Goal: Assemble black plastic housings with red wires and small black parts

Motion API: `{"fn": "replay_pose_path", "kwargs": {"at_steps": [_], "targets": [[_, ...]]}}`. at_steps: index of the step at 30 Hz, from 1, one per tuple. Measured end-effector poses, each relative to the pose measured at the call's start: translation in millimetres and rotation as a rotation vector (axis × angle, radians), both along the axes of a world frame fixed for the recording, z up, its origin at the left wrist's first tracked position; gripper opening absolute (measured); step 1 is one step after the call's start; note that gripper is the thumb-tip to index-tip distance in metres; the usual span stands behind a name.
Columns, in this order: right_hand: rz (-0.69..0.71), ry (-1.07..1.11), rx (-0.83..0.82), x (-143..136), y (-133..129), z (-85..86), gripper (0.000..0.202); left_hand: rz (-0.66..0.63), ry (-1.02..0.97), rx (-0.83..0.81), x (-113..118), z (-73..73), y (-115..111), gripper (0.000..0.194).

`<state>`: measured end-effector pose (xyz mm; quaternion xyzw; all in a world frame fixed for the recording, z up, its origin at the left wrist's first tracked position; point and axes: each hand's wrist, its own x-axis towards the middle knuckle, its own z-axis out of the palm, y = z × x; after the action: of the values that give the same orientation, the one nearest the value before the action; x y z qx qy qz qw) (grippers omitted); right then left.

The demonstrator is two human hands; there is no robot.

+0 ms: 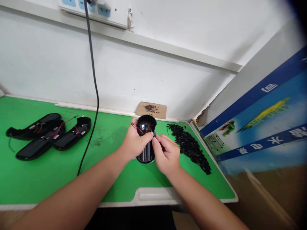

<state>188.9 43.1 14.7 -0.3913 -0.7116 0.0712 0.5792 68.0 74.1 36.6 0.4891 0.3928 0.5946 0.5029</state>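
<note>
A black plastic housing (145, 155) with thin red wires is held up over the green table, at the middle of the view. Wrapped around its left side is my left hand (134, 140), the thumb lying across the front near a small white part. At the housing's right edge, my right hand (167, 153) pinches with thumb and forefinger; a small dark piece seems to be between them, but its kind is hidden. Similar black housings with red wires (72, 134) lie to the left. A heap of small black plastic pieces (192, 145) is to the right of my right hand.
A cardboard piece bearing small dark bits (161, 111) rests at the wall. One black cable (92, 64) hangs from the power strip (115, 14) down across the green table (115, 185). A printed blue-and-white carton (263, 127) stands along the right side.
</note>
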Motion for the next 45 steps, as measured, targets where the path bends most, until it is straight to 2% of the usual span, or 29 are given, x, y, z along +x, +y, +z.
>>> {"fn": "replay_pose_path", "kwargs": {"at_steps": [6,11,24,29,38,41,45], "targets": [[-0.074,-0.01,0.062,-3.4,-2.9,-2.1,0.021,-0.021,0.033,-0.023,2.8,1.4,-5.4,0.039],[-0.081,-0.057,0.109,-2.3,-7.9,-3.8,0.021,-0.034,0.014,-0.064,4.4,4.7,-12.3,0.038],[-0.036,-0.069,0.104,5.1,-16.9,-8.8,0.019,-0.071,-0.013,-0.095,5.9,5.9,-21.5,0.039],[-0.042,-0.115,0.05,6.8,-16.1,-10.4,0.023,-0.091,-0.023,-0.13,5.2,3.6,-21.4,0.04],[-0.048,-0.03,0.007,-1.4,-1.5,-7.2,0.023,-0.016,-0.031,0.018,2.1,1.8,-8.7,0.043],[-0.038,0.015,-0.02,-1.3,0.4,-6.2,0.02,-0.026,-0.084,-0.016,0.9,2.6,-7.3,0.045],[0.002,0.071,-0.047,0.2,0.3,-4.8,0.018,-0.11,-0.186,-0.16,-1.4,5.2,-7.1,0.047]]}}
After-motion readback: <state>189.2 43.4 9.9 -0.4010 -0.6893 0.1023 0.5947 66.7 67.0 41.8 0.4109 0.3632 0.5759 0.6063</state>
